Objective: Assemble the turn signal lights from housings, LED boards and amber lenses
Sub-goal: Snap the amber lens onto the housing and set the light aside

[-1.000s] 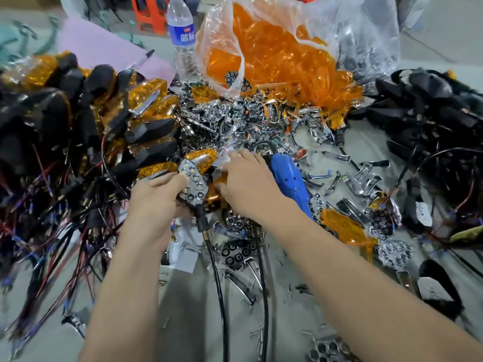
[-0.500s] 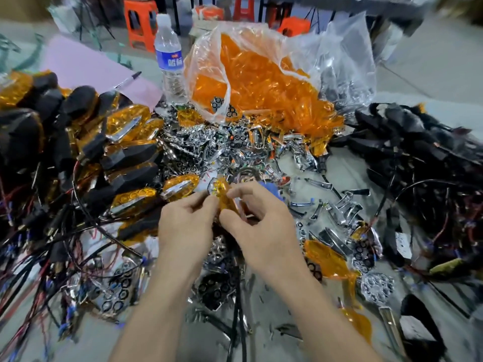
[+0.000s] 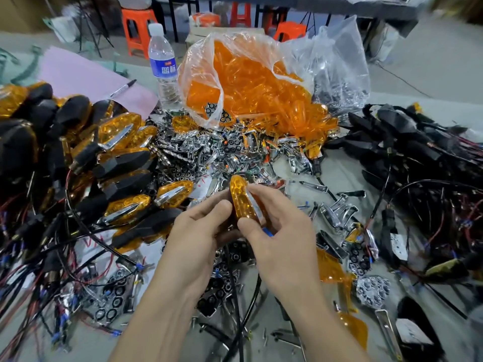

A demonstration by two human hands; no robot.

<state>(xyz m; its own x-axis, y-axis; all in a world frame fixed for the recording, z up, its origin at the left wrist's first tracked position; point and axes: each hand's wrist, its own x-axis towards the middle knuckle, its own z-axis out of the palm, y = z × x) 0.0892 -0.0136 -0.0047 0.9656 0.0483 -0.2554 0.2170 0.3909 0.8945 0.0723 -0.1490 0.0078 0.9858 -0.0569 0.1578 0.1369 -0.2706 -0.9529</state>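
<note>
turn signal light (image 3: 243, 202), amber lens up, is held at the centre of the frame above the worktop (image 3: 342, 176) between both hands. it is gripped by the left hand (image 3: 198, 236) on its left side and pinched by the right hand (image 3: 285, 231) on its right. at upper centre, a clear bag (image 3: 194, 66) is filled with amber lenses (image 3: 261, 82); small chrome parts are held in a second clear bag (image 3: 342, 69) to its right.

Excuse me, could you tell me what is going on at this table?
A person is assembling turn signal lights. The left hand and right hand together grip one amber-lensed turn signal light. Finished lights are piled at left, a bag of amber lenses sits behind, and black housings lie at right.
</note>
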